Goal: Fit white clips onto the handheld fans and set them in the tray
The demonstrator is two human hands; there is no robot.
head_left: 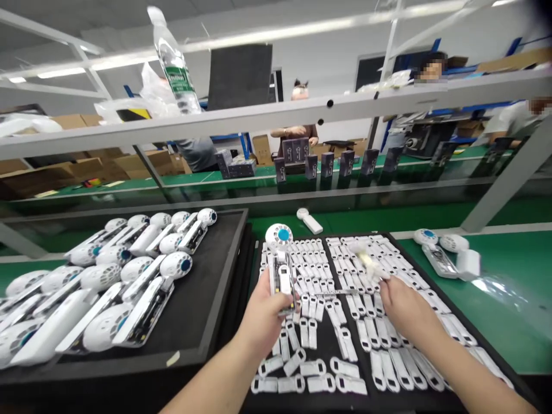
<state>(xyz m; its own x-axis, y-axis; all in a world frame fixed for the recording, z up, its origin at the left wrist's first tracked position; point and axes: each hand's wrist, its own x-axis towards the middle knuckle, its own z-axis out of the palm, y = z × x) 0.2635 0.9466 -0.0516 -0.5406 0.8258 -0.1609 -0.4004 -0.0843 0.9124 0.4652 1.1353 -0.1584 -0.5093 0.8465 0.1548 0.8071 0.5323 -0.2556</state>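
Note:
My left hand (269, 313) is closed around a white handheld fan (279, 236), which stands nearly upright with its round head on top. Its handle is open at the front, showing internal parts and a small white panel, and my thumb presses on the lower end. My right hand (399, 299) is pinched near a pale, yellowish-white thing (367, 261), too blurred to name. Below both hands lies a black tray (325, 336) holding rows of small white casing pieces (317, 368). A thin metal strip (336, 292) shows between my hands.
On the left, another black tray (207, 270) carries several fans (176, 264) with open handles. A small white fan (309, 221) and more fan parts (442, 261) lie on the green bench. Beyond a metal rail (259, 118) with a plastic bottle (175, 69), people work by dark boxes (347, 163).

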